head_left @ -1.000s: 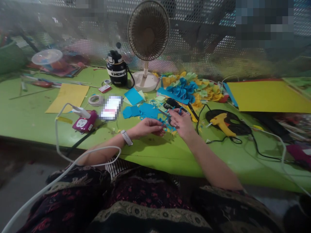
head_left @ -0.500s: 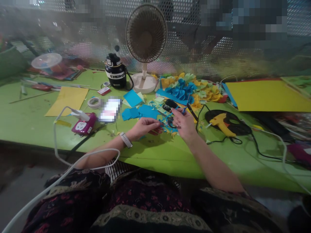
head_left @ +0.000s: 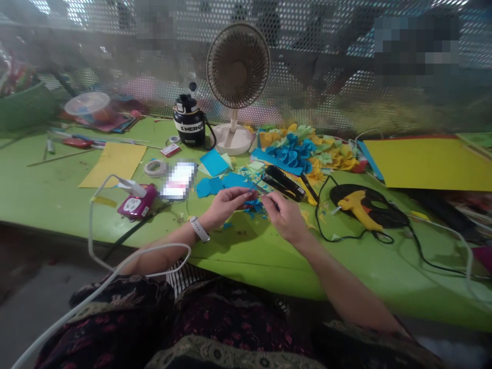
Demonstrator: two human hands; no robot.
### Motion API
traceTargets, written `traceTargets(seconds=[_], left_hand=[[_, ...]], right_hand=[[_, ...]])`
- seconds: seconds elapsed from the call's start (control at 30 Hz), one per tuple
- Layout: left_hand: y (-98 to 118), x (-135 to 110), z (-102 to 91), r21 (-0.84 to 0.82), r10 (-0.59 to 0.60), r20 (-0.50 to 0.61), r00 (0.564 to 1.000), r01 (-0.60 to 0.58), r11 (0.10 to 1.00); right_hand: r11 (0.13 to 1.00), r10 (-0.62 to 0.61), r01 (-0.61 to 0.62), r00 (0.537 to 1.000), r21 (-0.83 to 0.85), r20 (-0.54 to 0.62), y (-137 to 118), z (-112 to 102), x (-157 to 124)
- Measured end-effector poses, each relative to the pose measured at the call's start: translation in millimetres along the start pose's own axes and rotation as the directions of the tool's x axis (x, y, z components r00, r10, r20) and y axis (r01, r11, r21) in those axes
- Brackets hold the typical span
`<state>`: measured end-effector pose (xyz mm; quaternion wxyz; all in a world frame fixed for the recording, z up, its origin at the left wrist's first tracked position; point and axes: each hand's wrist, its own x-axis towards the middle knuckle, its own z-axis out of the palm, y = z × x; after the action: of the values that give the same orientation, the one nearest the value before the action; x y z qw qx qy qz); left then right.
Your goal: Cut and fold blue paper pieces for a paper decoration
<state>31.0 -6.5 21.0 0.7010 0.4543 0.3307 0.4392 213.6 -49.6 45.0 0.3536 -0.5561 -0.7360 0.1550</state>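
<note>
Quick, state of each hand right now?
Left hand: closed, thumb and fingers pinched; what's between them is too small to tell.
Right hand: closed, seemingly on a thin tool, kind unclear.

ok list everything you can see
fan: 1, beige, back
bottle: 1, black, beside fan
tub: 1, clear, back left
basket: 1, green, far left
sheets: 2, yellow, left and right
tape: 1, white, beside phone
phone: 1, bright white, left
socket: 1, purple, left
petals: many, multicoloured, back right
scraps: many, mostly blue, centre
stapler: 1, black, centre
glue gun: 1, yellow, right
mat: 1, black, under glue gun
cables: several, white, black, sides
table: 1, green, beneath
watch: 1, white, left wrist
left hand, right hand: 2, bare, centre
</note>
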Motion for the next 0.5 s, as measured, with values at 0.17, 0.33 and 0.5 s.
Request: traceTargets(seconds=[0.17, 0.33, 0.5], left_hand=[[-3.3, -0.6, -0.8, -0.075, 0.010, 0.053, 0.999, -0.006, 0.997], [-3.5, -0.9, -1.6, -0.092, 0.027, 0.095, 0.995, -0.019, 0.996], [-3.5, -0.8, -1.5, -0.037, 0.055, 0.137, 0.989, -0.050, 0.998]], right_hand=[[0.997, -0.026, 0.029, 0.999, -0.070, 0.046, 7.9, 3.7, 1.5], [0.996, -0.049, 0.057, 0.994, -0.071, 0.101, 10.1, 2.4, 2.3], [0.996, -0.078, 0.081, 0.992, -0.034, 0.099, 10.8, 1.6, 3.4]])
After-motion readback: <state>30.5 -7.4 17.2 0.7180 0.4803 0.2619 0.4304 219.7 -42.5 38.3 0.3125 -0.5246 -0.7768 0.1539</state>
